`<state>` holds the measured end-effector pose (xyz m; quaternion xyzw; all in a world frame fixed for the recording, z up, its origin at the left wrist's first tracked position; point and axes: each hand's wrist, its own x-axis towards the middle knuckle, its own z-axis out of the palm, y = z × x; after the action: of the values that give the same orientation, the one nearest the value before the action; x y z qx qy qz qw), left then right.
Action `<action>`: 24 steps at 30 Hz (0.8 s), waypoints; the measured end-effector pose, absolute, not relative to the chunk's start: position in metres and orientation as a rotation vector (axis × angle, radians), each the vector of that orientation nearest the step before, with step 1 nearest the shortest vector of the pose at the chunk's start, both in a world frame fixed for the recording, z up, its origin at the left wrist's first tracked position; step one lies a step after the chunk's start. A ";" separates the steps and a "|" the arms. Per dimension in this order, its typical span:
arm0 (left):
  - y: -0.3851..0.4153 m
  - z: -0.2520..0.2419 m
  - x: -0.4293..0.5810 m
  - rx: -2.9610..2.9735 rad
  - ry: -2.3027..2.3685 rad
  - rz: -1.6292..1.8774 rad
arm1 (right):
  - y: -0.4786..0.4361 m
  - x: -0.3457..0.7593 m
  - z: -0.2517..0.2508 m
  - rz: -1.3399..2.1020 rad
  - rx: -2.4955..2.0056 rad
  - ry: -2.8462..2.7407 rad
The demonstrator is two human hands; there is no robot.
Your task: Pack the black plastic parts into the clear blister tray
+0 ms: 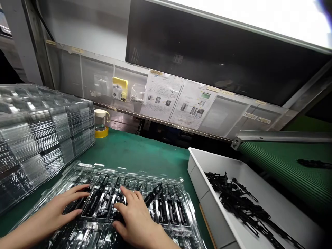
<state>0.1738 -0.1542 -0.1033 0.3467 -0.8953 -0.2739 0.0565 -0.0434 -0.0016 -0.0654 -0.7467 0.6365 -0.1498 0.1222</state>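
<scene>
A clear plastic blister tray (pixel 178 193) lies on the green mat in front of me, its slots filled with long black plastic parts (pixel 169 209). My left hand (pixel 61 207) lies flat on the tray's left side, fingers spread over the black parts. My right hand (pixel 135 216) presses on the tray's middle, fingers apart on the parts. A few black parts (pixel 153 193) stick up tilted just beyond my right fingers. Neither hand grips anything.
A tall stack of empty clear trays (pixel 38 138) stands at the left. A white bin (pixel 204 193) with several loose black parts (pixel 238 200) sits at the right. Behind it runs a green conveyor belt (pixel 290 173). A jar on yellow tape (pixel 100 122) stands at the back.
</scene>
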 end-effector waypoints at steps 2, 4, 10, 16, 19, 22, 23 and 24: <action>-0.157 -0.105 0.176 1.086 -2.641 -0.872 | 0.003 -0.048 -0.067 -0.446 -2.169 1.878; -0.158 -0.106 0.176 1.116 -2.617 -0.878 | 0.008 -0.056 -0.067 -0.463 -2.177 1.866; -0.152 -0.108 0.171 1.109 -2.559 -0.947 | 0.015 -0.080 -0.058 -0.451 -2.197 1.766; -0.145 -0.108 0.162 1.052 -2.528 -0.819 | 0.015 -0.075 -0.066 -0.556 -2.350 1.696; -0.128 -0.102 0.147 0.914 -2.550 -0.599 | 0.011 -0.072 -0.070 -0.627 -2.406 1.686; -0.105 -0.098 0.124 0.714 -2.726 -0.413 | 0.008 -0.073 -0.069 -0.605 -2.388 1.691; -0.097 -0.098 0.117 0.670 -2.766 -0.343 | 0.009 -0.074 -0.068 -0.573 -2.375 1.713; -0.089 -0.098 0.110 0.634 -2.793 -0.282 | 0.010 -0.075 -0.067 -0.538 -2.351 1.756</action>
<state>0.1103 -0.0892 -0.0982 0.2183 -0.9621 -0.0973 0.1315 -0.0754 0.0105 -0.0672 -0.7856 0.5867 -0.1797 0.0791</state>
